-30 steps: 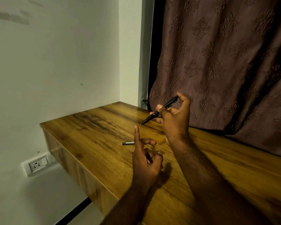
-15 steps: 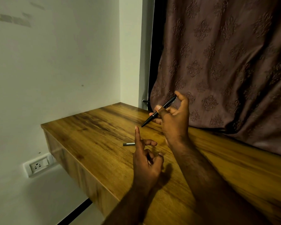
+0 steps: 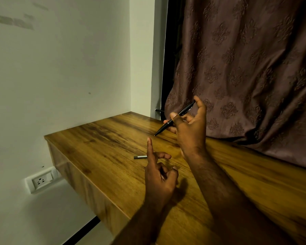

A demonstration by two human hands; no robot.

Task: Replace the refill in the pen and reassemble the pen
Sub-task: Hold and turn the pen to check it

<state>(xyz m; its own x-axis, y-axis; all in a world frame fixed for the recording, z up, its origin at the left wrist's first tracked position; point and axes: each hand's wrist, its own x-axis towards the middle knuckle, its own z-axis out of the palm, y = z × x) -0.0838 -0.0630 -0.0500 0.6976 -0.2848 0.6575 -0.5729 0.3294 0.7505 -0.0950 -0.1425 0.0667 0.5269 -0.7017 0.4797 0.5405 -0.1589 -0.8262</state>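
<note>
**Above the counter: how I would open the pen**

Above the counter (image 3: 104, 147), close before the curtain (image 3: 254, 68), the right hand (image 3: 189, 131) grips the black pen (image 3: 177, 118) between the thumb and the fingers, with the tip pointing down and to the left. The pen looks whole; I cannot tell whether a refill is inside it. The left hand (image 3: 159, 174) is lower and nearer to me, apart from the pen, with the index finger straight up and the other fingers loosely bent; as far as I can see it holds nothing. On the counter just beyond this hand lies a short grey stick (image 3: 140, 157). It may be a refill, but it is too small for me to be sure.

My judgement is that the pen must now be taken in both hands and unscrewed at its middle. To do it well, I would bring the left hand to the front half near the tip, while the right hand keeps the rear half. Then I would turn, not pull, so the parts do not jump away. I would also lower the pen close to the wood, because a small spring could fall and roll over the left edge. The grey stick should not be pushed by a wrist.
</note>
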